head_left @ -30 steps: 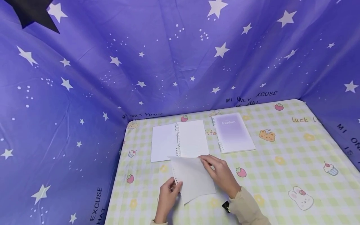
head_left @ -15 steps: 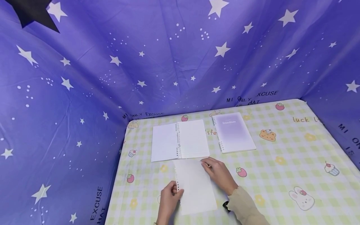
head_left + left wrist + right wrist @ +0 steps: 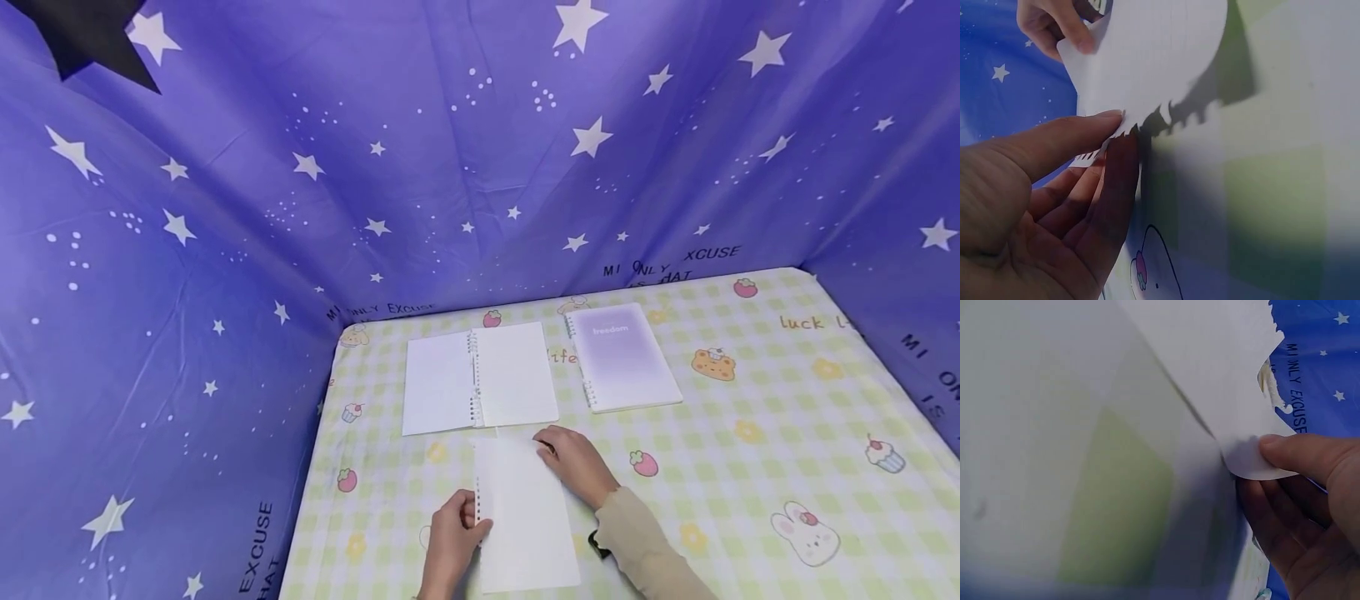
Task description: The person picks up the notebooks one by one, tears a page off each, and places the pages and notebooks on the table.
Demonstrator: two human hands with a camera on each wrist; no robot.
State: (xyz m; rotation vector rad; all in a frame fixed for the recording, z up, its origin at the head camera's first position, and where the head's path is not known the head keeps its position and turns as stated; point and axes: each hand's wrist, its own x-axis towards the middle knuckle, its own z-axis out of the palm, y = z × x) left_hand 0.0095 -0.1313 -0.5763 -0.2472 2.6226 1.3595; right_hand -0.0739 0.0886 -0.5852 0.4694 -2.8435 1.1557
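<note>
- Left hand (image 3: pixel 452 533): on the near side of the open notebook (image 3: pixel 519 375), thumb and fingers pinching the holed edge of a loose sheet (image 3: pixel 528 521). A harder tug could rip that edge further, since several holes look split through.
- The sheet lies crosswise to none of this, just on the near side of the open notebook; it bows in the left wrist view (thin paper, I'd judge), so uneven pulling might crease it.
- Right hand (image 3: pixel 579 467): near the open notebook's closest right corner, thumb and fingers pinching the sheet's far right corner. Too tight could dent it, too slack could let it slip.
- The open notebook's rings (image 3: pixel 474 410) could snag those ragged holes if the paper slid against them.
- Closed notebook (image 3: pixel 630 358): right of the open notebook; a careless right-hand sweep might knock it.
</note>
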